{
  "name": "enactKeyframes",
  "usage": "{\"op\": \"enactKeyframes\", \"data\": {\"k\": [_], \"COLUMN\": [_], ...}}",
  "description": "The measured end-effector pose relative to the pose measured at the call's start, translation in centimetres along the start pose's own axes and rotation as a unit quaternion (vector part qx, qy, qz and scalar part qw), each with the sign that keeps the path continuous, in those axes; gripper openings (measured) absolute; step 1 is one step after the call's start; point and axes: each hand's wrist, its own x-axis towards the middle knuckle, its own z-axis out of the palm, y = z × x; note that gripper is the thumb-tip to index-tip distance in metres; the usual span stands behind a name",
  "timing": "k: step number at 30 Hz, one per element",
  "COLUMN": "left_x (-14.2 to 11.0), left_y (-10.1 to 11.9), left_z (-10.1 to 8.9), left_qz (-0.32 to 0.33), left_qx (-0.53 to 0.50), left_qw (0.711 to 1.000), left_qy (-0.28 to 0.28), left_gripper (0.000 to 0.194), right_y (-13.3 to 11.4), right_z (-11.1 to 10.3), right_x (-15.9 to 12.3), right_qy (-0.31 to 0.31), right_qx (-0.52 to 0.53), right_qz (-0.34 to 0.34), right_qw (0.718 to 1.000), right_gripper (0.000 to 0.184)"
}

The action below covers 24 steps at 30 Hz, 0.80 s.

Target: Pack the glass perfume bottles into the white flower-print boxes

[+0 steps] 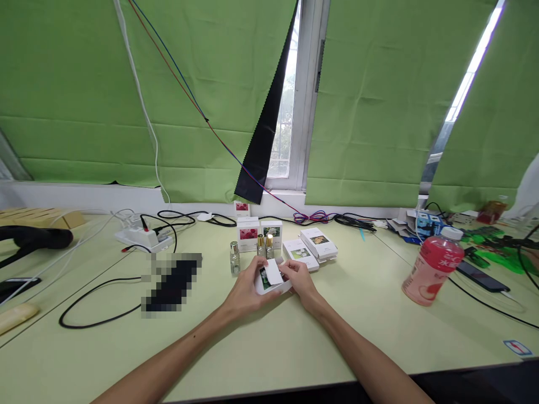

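Between my hands is a small white box [261, 288] with a green floral picture, its white flap [274, 273] standing out over the top. My left hand [245, 289] wraps round its left side. The fingers of my right hand [297, 279] are pinched at the box's right end; what they pinch there is partly hidden. Just beyond stand several small glass bottles with gold caps, one bottle [234, 258] apart on the left. Behind them are upright white boxes with flower pictures, one box [248, 236] showing pink flowers. To the right lie flat white boxes [319, 243].
A pink drink bottle [433, 266] stands at the right, near a phone [482, 276] on a cable. At left are a power strip [144, 240], loose cables and a pixelated dark patch [174, 283]. Black cable coils [353, 222] run along the back under green curtains.
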Motion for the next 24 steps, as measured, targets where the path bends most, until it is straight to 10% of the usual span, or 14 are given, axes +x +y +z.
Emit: {"op": "enactKeyframes", "data": {"k": [24], "left_x": [0.00], "left_y": [0.27], "left_z": [0.03], "left_qz": [-0.012], "left_qx": [0.000], "left_qw": [1.000], "left_qy": [-0.001], "left_gripper": [0.050], "right_y": [-0.38], "right_z": [-0.25], "right_x": [-0.15], "right_qy": [-0.012], "right_qx": [-0.001], "right_qz": [0.014], "right_qw": [1.000], "right_gripper": [0.027]}}
